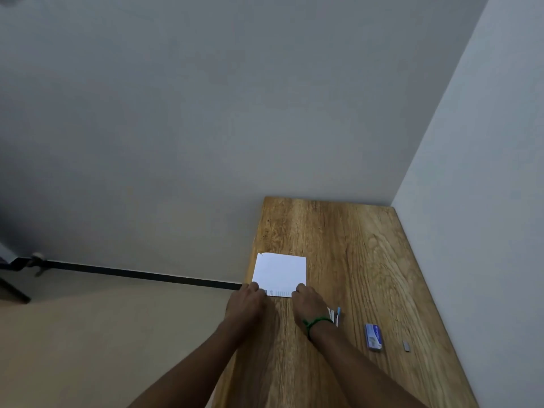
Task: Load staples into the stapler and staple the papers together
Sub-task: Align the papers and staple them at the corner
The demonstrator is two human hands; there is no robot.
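A white stack of papers [279, 272] lies flat on the wooden table [353, 245] near its left edge. My left hand [247, 301] pinches the near left corner of the papers. The near right corner is held by my right hand [309, 307], which has a green band on its wrist. Partly hidden behind my right wrist lies the white and blue stapler [336, 315]. A blue staple box [373, 337] rests further right, and a small grey strip of staples [406, 346] lies beyond it.
The table stands in a corner, with a grey wall behind and a wall [485, 201] along its right side. The floor [103, 334] drops away left of the table's edge, with a black skirting strip [141, 273] along the wall.
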